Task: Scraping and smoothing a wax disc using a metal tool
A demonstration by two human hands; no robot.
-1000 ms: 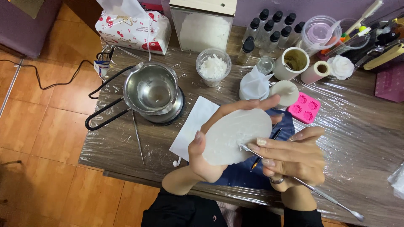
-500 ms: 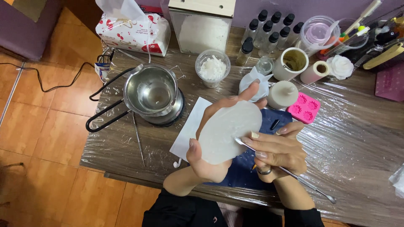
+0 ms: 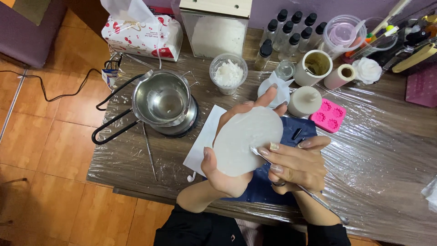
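Left hand (image 3: 227, 175) is up off the tabletop (image 3: 387, 150), fingers spread and clamped around a flat white wax disc (image 3: 248, 141), thumb hooked over the lower left rim, fingertips peeking past the top edge. Right hand (image 3: 296, 164) is closed on a thin metal pick tool (image 3: 314, 197), and its tip sits right on the disc's face, low on the right side. So the disc lies just left of and above the right hand, touching the tool. Its long axis tilts from lower left to upper right; the tool's shaft runs the other way, trailing off toward lower right past the wrist. The left hand carries the disc, the right works it.

Under the hands lies one dark blue cloth (image 3: 261, 187) and one white sheet of paper (image 3: 205, 139). Moving left there is one steel melting pot (image 3: 161, 98) with a long black handle, sitting on one round hot plate (image 3: 182, 125). One more thin metal rod (image 3: 148, 150) lies beside it.

Further back are one clear cup of white wax flakes (image 3: 228, 73), one pink silicone mould (image 3: 328, 115), one pale candle cylinder (image 3: 304, 101), and a cluster of black-capped bottles (image 3: 287, 34); I count about nine, though some overlap. One tissue pack (image 3: 141, 34) is at the far left, one white box (image 3: 215, 27) behind, and plastic film covers the whole tabletop.
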